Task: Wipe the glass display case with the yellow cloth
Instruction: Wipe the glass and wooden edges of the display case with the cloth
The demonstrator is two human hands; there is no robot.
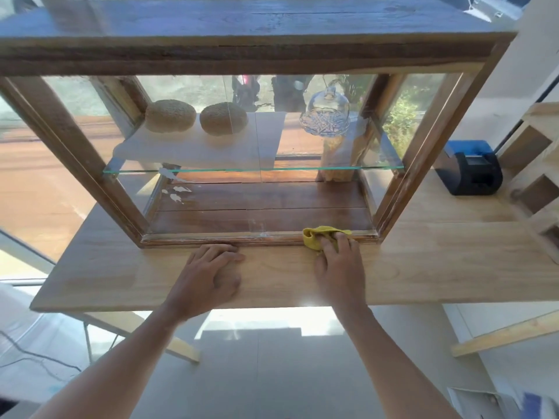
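A wood-framed glass display case [90, 164] stands on a light wooden counter [453, 267]. My right hand [338, 267] presses a crumpled yellow cloth [314, 237] against the bottom rail of the case, near its lower right corner. My left hand [211, 273] lies flat on the counter just in front of the case's bottom rail, fingers spread, holding nothing. Inside the case, a glass shelf [302, 169] carries two round bread loaves [171, 115] on white paper and a cut-glass domed dish [326, 116].
A black and blue receipt printer [470, 167] sits on the counter to the right of the case. Wooden shelving [538, 164] rises at the far right. A jar [338, 158] stands in the case's lower level. Below the counter is tiled floor.
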